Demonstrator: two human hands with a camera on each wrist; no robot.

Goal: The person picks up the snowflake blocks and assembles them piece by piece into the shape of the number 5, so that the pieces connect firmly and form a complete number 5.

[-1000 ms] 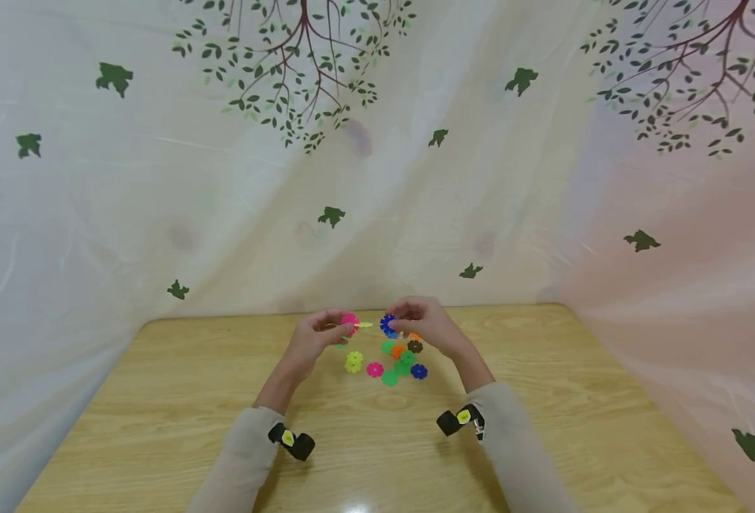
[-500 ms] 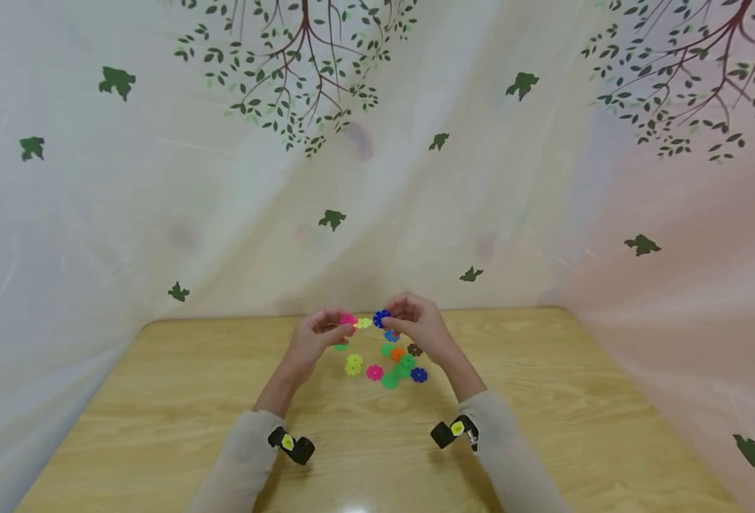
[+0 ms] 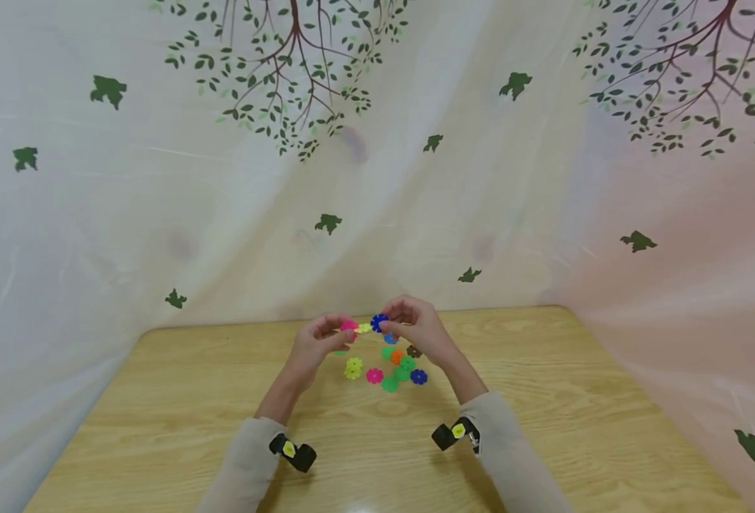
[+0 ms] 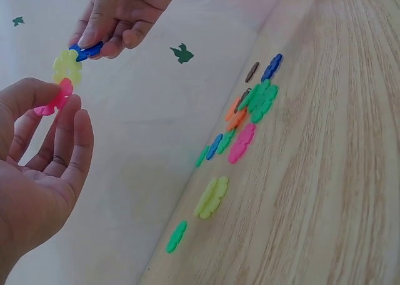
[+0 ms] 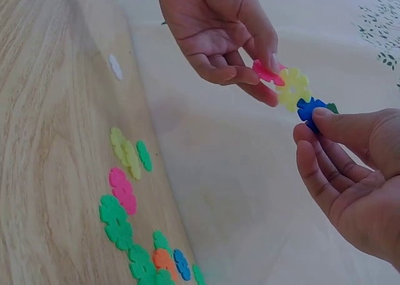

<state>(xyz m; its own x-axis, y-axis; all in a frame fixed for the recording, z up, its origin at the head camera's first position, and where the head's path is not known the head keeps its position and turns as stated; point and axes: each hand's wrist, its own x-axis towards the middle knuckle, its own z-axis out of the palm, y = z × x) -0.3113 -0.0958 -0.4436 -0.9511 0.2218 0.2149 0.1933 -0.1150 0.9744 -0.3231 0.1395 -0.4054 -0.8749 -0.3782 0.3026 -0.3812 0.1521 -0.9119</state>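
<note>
My left hand (image 3: 311, 349) pinches a pink flower-shaped plastic disc (image 4: 57, 99) between thumb and fingers. A yellow disc (image 5: 292, 89) is joined to the pink one and sticks out toward the other hand. Between the thumb and fingers of my right hand (image 3: 420, 329) is a dark blue disc (image 5: 309, 112), whose edge meets the yellow disc's edge. How deep the blue and yellow notches interlock, I cannot tell. Both hands are raised above the far part of the table.
Below the hands, loose discs lie on the wooden table (image 3: 351, 456): yellow ones (image 3: 353, 368), a pink one (image 3: 374, 375), several green ones (image 3: 390, 383), an orange one (image 3: 397, 357), a brown one (image 3: 413, 351) and a blue one (image 3: 418, 377). A printed curtain (image 3: 255, 235) hangs behind the table.
My right hand has moved left, bringing the blue disc from apart to against the yellow one. The yellow disc has turned from nearly edge-on to show more of its face.
</note>
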